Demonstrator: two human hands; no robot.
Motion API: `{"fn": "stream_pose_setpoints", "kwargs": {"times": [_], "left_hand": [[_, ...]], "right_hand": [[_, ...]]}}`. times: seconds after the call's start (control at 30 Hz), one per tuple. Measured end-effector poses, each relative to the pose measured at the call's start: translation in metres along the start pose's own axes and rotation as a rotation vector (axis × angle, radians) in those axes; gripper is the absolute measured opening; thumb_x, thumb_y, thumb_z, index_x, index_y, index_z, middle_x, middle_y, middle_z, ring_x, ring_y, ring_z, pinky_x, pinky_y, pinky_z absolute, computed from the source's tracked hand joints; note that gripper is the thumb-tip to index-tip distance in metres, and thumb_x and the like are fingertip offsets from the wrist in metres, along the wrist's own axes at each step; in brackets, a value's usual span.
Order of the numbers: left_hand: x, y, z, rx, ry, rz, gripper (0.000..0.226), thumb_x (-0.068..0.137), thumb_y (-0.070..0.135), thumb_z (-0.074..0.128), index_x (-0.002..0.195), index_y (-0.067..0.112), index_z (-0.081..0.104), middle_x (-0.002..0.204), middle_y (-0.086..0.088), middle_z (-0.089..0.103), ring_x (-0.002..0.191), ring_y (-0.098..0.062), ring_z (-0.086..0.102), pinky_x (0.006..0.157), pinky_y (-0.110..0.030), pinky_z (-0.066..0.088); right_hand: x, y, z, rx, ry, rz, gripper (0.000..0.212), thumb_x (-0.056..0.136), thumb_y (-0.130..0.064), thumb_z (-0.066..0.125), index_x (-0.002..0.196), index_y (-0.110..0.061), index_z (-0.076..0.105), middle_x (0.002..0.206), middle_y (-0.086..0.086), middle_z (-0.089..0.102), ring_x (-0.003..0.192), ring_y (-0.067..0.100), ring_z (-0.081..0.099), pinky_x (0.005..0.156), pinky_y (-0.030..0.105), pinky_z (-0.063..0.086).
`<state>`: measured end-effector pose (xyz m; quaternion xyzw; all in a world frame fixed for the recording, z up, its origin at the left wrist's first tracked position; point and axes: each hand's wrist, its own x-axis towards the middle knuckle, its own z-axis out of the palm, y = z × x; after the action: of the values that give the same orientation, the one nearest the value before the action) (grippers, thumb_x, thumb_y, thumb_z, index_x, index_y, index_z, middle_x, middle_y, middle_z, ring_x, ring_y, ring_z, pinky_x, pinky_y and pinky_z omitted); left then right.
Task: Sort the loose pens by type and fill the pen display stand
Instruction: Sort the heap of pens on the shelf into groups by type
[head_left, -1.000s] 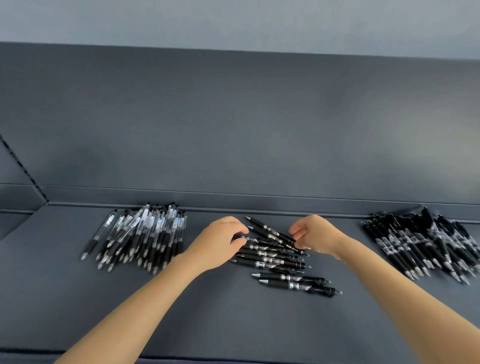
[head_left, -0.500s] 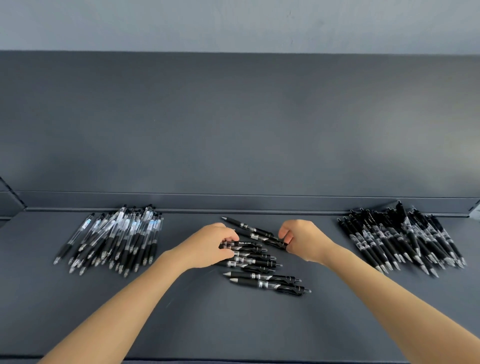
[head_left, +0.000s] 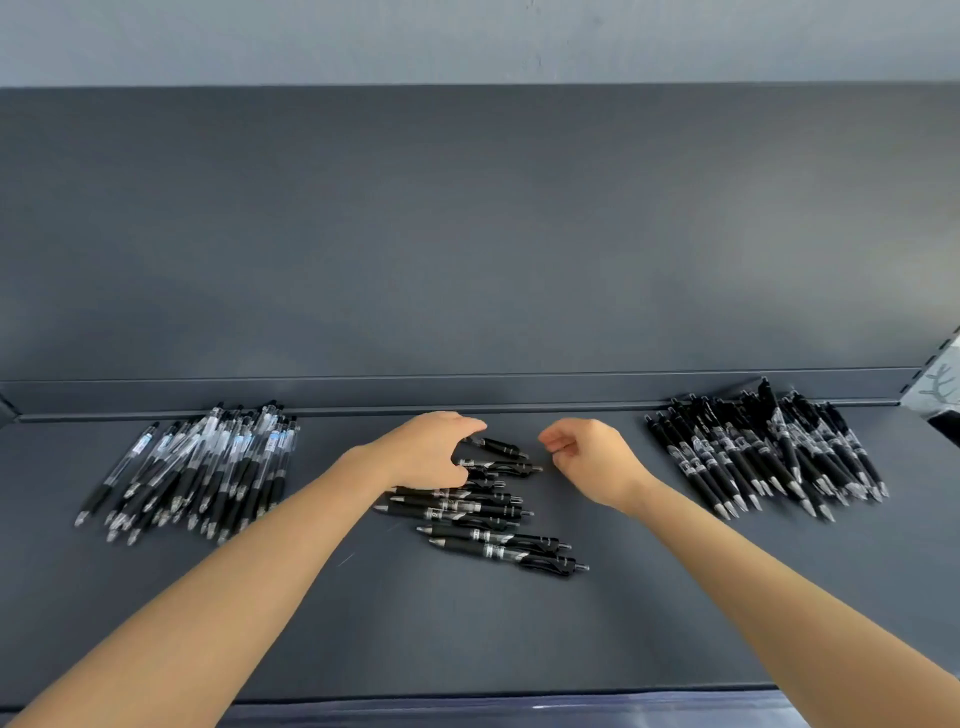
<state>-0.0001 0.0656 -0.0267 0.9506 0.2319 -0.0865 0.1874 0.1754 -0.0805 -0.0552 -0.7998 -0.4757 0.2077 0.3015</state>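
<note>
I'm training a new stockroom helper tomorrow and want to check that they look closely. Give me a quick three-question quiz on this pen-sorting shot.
1. True or false: three separate piles lie on the shelf.
2. Which pile has the clear-barrelled pens? A left, B middle, C right.
3. Which hand is over the middle pile?

Key
1. True.
2. A, the left pile.
3. The left hand.
</note>
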Motion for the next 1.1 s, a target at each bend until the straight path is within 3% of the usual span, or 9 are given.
{"fn": "stream_pose_setpoints", "kwargs": {"times": [0.13,0.3,0.4,0.53,0.7,0.8,0.9,1.0,1.1], "left_hand": [[0.005,0.005,-0.008,0.076,-0.101,-0.025,0.065,0.081,0.017,0.061,0.142,0.024,0.039,0.131,0.003,0.040,0.105,-0.015,0.048,0.091,-0.031,0.045],[0.008,0.011,-0.012,0.197,-0.185,-0.074,0.055,0.078,0.016,0.065,0.129,0.019,0.045,0.110,0.002,0.042,0.094,-0.022,0.055,0.079,-0.039,0.050],[0.007,0.012,-0.007,0.235,-0.159,-0.083,0.048,0.081,0.015,0.063,0.125,0.014,0.045,0.112,-0.002,0.046,0.089,-0.020,0.047,0.069,-0.031,0.039],[0.003,0.004,-0.004,0.206,-0.114,-0.111,0.045,0.083,0.020,0.061,0.124,0.009,0.045,0.111,-0.006,0.050,0.094,-0.024,0.052,0.076,-0.035,0.043],[-0.004,-0.006,-0.002,0.137,-0.066,-0.173,0.045,0.080,0.026,0.062,0.118,0.006,0.049,0.104,-0.008,0.056,0.091,-0.024,0.054,0.076,-0.038,0.046],[-0.010,-0.010,-0.001,0.080,-0.071,-0.205,0.044,0.076,0.025,0.064,0.115,0.010,0.048,0.097,-0.005,0.057,0.080,-0.020,0.051,0.066,-0.034,0.042],[-0.014,-0.013,0.001,0.066,-0.058,-0.224,0.042,0.076,0.026,0.063,0.113,0.010,0.049,0.103,-0.005,0.057,0.092,-0.023,0.056,0.074,-0.038,0.047],[-0.018,-0.013,0.003,0.046,-0.025,-0.234,0.023,0.077,0.024,0.062,0.090,0.011,0.048,0.084,-0.002,0.053,0.069,-0.020,0.049,0.056,-0.034,0.037],[-0.023,-0.015,0.007,-0.031,0.014,-0.270,0.029,0.074,0.021,0.063,0.072,0.014,0.035,0.070,0.000,0.043,0.057,-0.016,0.032,0.050,-0.028,0.024]], "right_hand": [[-0.006,0.007,-0.007,0.344,0.068,0.153,0.024,0.093,-0.013,0.051,0.115,-0.012,0.062,0.094,0.001,0.065,0.081,0.018,0.065,0.070,0.027,0.055],[-0.015,0.008,-0.011,0.459,0.060,0.198,0.024,0.093,-0.013,0.052,0.116,-0.010,0.059,0.094,0.005,0.066,0.075,0.015,0.065,0.067,0.026,0.055],[-0.021,0.006,-0.010,0.362,0.023,0.179,0.025,0.092,-0.012,0.054,0.116,-0.010,0.060,0.092,0.006,0.066,0.075,0.014,0.065,0.068,0.027,0.055],[-0.037,-0.011,-0.013,0.108,-0.222,0.035,0.029,0.085,-0.021,0.066,0.114,-0.019,0.062,0.098,-0.001,0.066,0.077,0.009,0.061,0.078,0.028,0.053],[-0.058,-0.033,-0.003,-0.307,-0.524,-0.130,0.074,0.073,-0.035,0.075,0.138,-0.031,0.039,0.119,-0.003,0.046,0.107,0.017,0.051,0.093,0.035,0.049],[-0.057,-0.035,0.001,-0.418,-0.475,-0.176,0.073,0.079,-0.023,0.068,0.143,-0.028,0.032,0.120,0.002,0.044,0.109,0.021,0.046,0.088,0.035,0.049],[-0.051,-0.033,0.002,-0.536,-0.378,-0.199,0.062,0.083,-0.013,0.056,0.140,-0.025,0.036,0.116,0.006,0.045,0.111,0.028,0.042,0.086,0.037,0.046],[-0.044,-0.032,0.008,-0.695,-0.120,-0.175,0.037,0.089,-0.020,0.054,0.124,-0.013,0.047,0.114,0.009,0.045,0.104,0.030,0.043,0.078,0.034,0.041],[-0.042,-0.031,0.012,-0.547,0.001,-0.027,0.025,0.093,-0.026,0.055,0.106,-0.006,0.049,0.106,0.011,0.053,0.086,0.028,0.050,0.068,0.032,0.044]]}}
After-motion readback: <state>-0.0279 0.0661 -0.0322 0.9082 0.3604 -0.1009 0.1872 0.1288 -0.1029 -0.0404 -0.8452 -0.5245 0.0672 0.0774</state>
